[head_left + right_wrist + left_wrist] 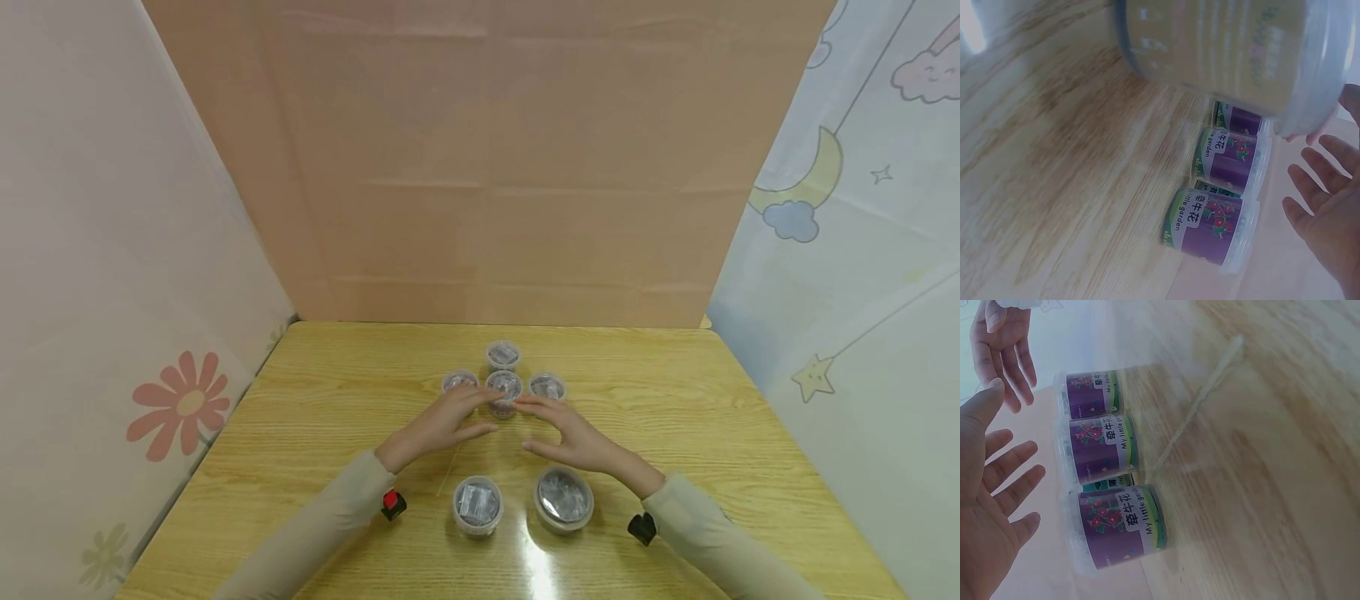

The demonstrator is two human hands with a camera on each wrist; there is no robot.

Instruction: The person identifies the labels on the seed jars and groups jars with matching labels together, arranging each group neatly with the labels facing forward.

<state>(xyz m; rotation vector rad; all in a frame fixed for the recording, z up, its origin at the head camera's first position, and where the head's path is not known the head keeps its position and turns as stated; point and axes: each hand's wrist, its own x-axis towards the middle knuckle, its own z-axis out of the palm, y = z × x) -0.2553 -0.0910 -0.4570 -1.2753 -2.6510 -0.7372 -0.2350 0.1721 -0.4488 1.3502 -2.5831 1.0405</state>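
In the head view my left hand [444, 421] and right hand [576, 435] face each other above the table, fingers extended and holding nothing. Between and just beyond the fingertips stand several clear-lidded plastic cups: a middle cup [504, 385], a left cup [459, 380], a right cup [548, 385] and a back cup [503, 355]. Purple labels with red flowers and "My little garden" show on a cup [1119, 519] in the left wrist view. The left hand partly covers the left cup. Whether fingertips touch any lid, I cannot tell.
Nearer the front are a smaller cup [477, 505] and a wider cup [563, 498], below the right hand. A thin pale stick [1200, 397] lies on the wooden table [360, 367]. Fabric walls [480, 167] enclose the back and sides.
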